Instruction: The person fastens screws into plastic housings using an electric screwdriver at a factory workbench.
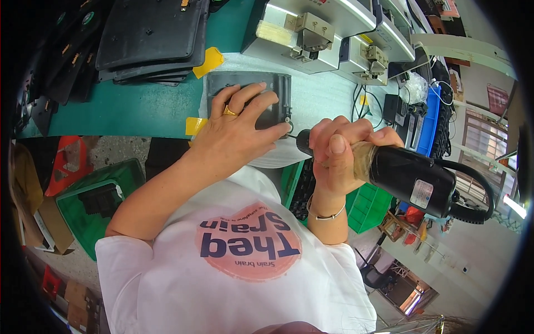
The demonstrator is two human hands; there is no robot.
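My left hand (239,125), with a ring on one finger, presses down on a black plastic panel (250,79) lying on a pale sheet. Its fingers are spread over the panel, and the thumb reaches to the near right corner. In my right hand (342,150) is a black corded electric screwdriver (414,178), gripped around its front part and tilted toward the panel. Its thin bit points at that corner, close to my left thumb; whether the tip touches a screw is too small to tell.
Stacked black panels (150,42) stand at the far left on the green tabletop (139,111). Metal-cased machines (311,42) line the back, with a blue tray (431,119) at the right. Below the table edge are green crates (97,195). Yellow tape pieces (208,62) stick near the panel.
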